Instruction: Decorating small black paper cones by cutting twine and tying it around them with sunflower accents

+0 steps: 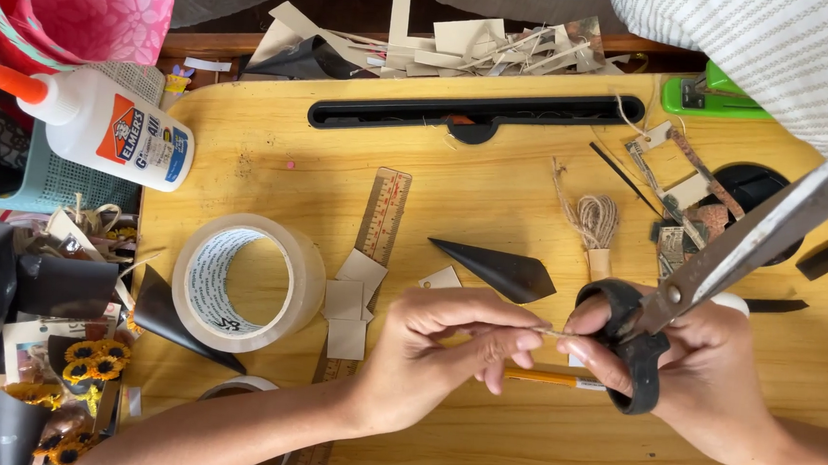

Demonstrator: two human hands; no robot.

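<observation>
My left hand (450, 345) pinches one end of a short piece of thin twine (553, 334) over the wooden lap desk (494, 185). My right hand (702, 375) pinches the other end with its fingertips, and black-handled scissors (708, 279) hang on its fingers, the steel blades pointing up and right. A black paper cone (503, 270) lies just beyond my hands. A small twine bundle (595, 220) sits behind it. An orange pencil (539, 376) lies under my fingers.
A roll of clear tape (248, 280), a wooden ruler (381, 216) and small tan card squares (347, 305) lie left of my hands. A white glue bottle (104, 127) rests on a teal basket. Paper scraps (680, 196), a green stapler (710, 97) and sunflower bouquets (90, 361) surround the desk.
</observation>
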